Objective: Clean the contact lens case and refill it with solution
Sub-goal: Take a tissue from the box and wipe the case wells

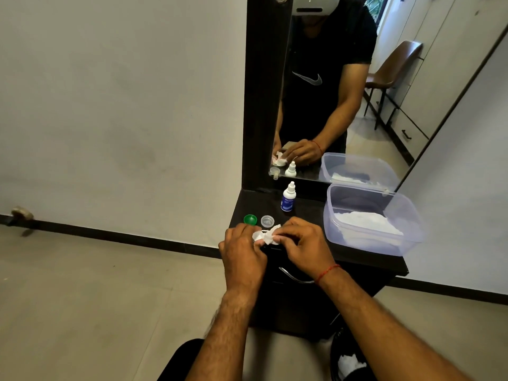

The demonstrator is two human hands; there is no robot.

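Over the front edge of a dark dresser top [302,213], my left hand [243,248] and my right hand [301,242] meet around a crumpled white tissue [265,236]. Both hands pinch it; the lens case itself is hidden inside the tissue and fingers. Behind the hands lie a green cap [250,219] and a clear cap [267,221], both loose on the top. A small white solution bottle [287,198] with a blue label stands upright further back, its nozzle closed.
A clear plastic tub [371,218] holding white tissues sits at the right of the dresser top. A mirror [343,92] rises behind. A dark bin [349,358] with a used tissue is on the floor at the lower right. A drawer handle [294,276] lies below the hands.
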